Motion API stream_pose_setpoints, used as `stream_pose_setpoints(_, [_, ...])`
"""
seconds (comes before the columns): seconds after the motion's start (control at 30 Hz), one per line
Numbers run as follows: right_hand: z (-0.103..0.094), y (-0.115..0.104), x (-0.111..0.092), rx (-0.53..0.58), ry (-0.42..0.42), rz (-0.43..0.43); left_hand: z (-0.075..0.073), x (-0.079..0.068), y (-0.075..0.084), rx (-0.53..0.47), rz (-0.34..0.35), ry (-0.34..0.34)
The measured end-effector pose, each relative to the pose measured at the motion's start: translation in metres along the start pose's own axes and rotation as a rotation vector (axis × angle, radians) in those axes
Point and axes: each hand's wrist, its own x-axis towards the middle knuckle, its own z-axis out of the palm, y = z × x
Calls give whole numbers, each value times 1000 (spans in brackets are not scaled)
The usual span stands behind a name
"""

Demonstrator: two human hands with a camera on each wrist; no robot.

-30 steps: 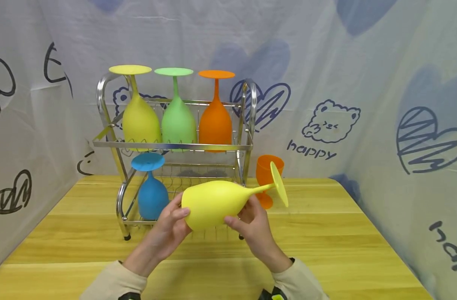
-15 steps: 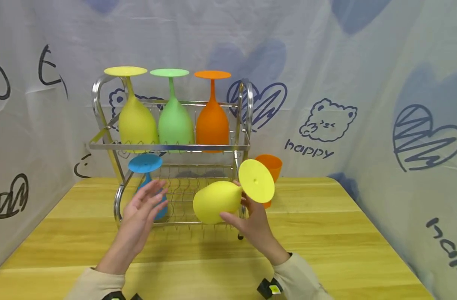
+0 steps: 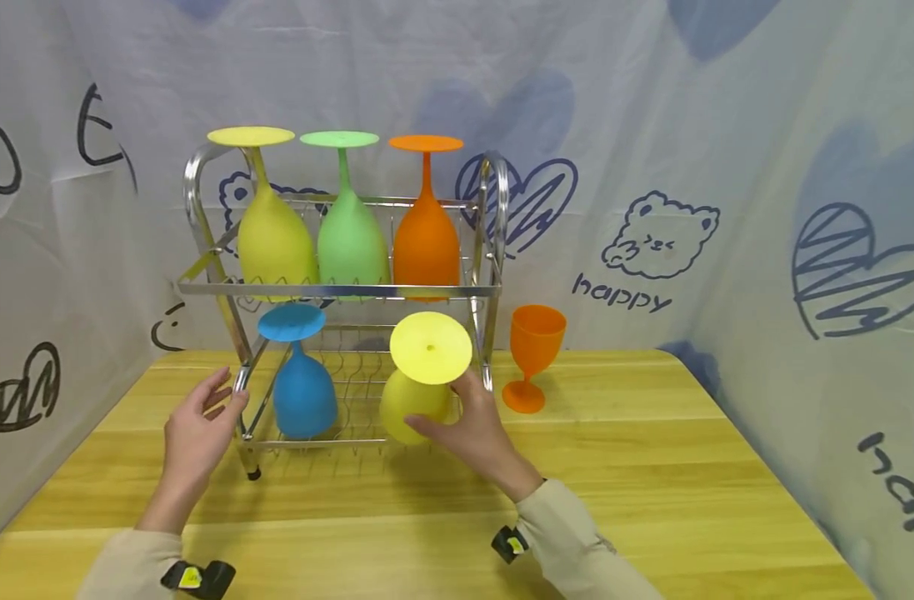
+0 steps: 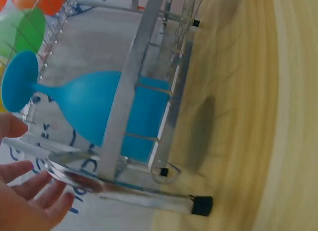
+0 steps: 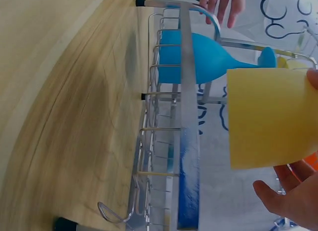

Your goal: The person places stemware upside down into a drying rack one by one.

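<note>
My right hand (image 3: 481,437) grips a yellow goblet (image 3: 430,350) by its bowl, its foot tipped up toward the head camera. It is at the right part of the lower shelf of a two-tier metal rack (image 3: 337,292). In the right wrist view, the yellow bowl (image 5: 271,119) is above the shelf's front rail. My left hand (image 3: 197,437), fingers loose and holding nothing, is by the rack's left leg; whether it touches the frame I cannot tell. A blue goblet (image 3: 305,396) is upside down on the lower shelf's left side.
On the upper shelf stand upside-down yellow (image 3: 275,242), green (image 3: 353,246) and orange (image 3: 427,242) goblets. An upright orange goblet (image 3: 537,337) is on the wooden table (image 3: 651,483), right of the rack. Patterned cloth (image 3: 651,125) hangs behind and at both sides.
My left hand has let go of the yellow goblet and moved left to the rack's side. The right hand has swung that goblet from sideways to mouth-down and carried it left, toward the lower shelf.
</note>
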Motion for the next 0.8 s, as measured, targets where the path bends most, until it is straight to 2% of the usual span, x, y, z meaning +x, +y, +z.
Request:
stream_pose_setpoints(0.1, [5,4,5,-89,-12,5,-2,4,-10,-25,25,-26])
stream_pose_setpoints(0.2, [10,7,11,-176,-17,-6,-5,10,-20,-237,10,-58])
stream_pose_setpoints(0.3, [15,10,17,-195,-31,27,-9,16,-30,-478,-12,-124])
stream_pose_setpoints(0.37, [20,11,20,-178,-51,84,-11,18,-36,-557,-17,-168])
stream_pose_setpoints(0.43, [25,14,23,-175,-70,132,-12,19,-39,-583,-11,-201])
stream_pose_setpoints(0.53, [33,18,30,-187,-98,194,-12,18,-42,-592,-3,-215])
stream_pose_setpoints(0.8, [49,25,44,-215,-167,263,-8,18,-42,-595,12,-184])
